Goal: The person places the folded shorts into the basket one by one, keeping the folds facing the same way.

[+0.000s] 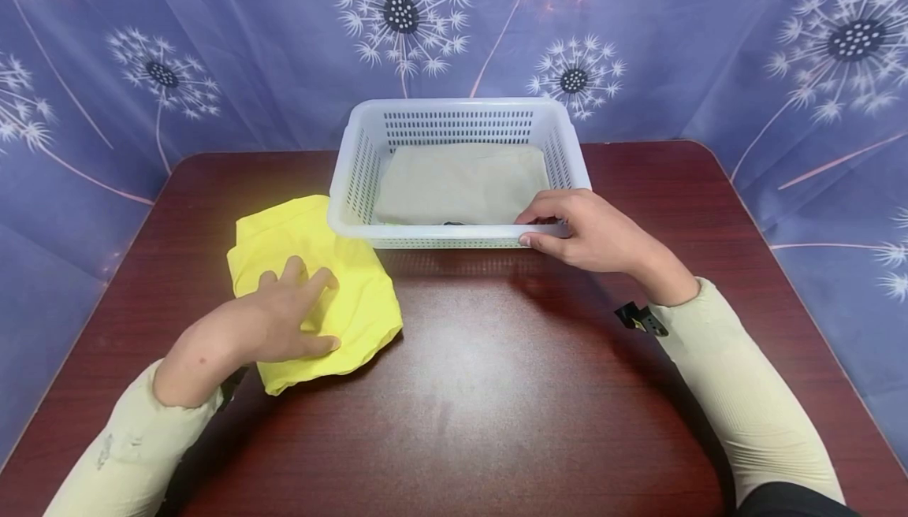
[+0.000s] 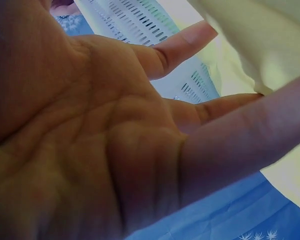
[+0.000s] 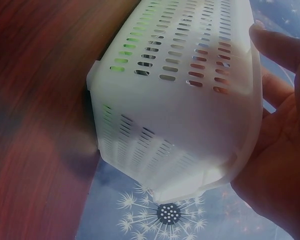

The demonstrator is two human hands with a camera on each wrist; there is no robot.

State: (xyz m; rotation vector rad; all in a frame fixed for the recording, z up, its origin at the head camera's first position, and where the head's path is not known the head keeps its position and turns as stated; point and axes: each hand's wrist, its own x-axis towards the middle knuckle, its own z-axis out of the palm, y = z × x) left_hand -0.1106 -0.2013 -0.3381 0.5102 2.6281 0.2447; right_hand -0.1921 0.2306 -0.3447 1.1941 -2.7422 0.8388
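My left hand (image 1: 277, 324) lies over a folded yellow cloth (image 1: 365, 312) on the left of the table, its fingers spread and slightly bent. Fingertips touch the fabric, which looks pale in the left wrist view. At the front right corner of a white plastic basket (image 1: 426, 232), my right hand (image 1: 603, 233) pinches the rim, thumb outside and fingers inside. The right wrist view shows the thumb against the basket's slotted wall (image 3: 175, 60). Inside the basket lies a folded grey-beige cloth (image 1: 461, 182).
The dark red wooden table (image 1: 482, 407) ends at a blue curtain (image 1: 277, 20) with a dandelion print. A corner of the yellow cloth meets the basket's front left corner. Green and dark patches show through the basket's slots in the right wrist view.
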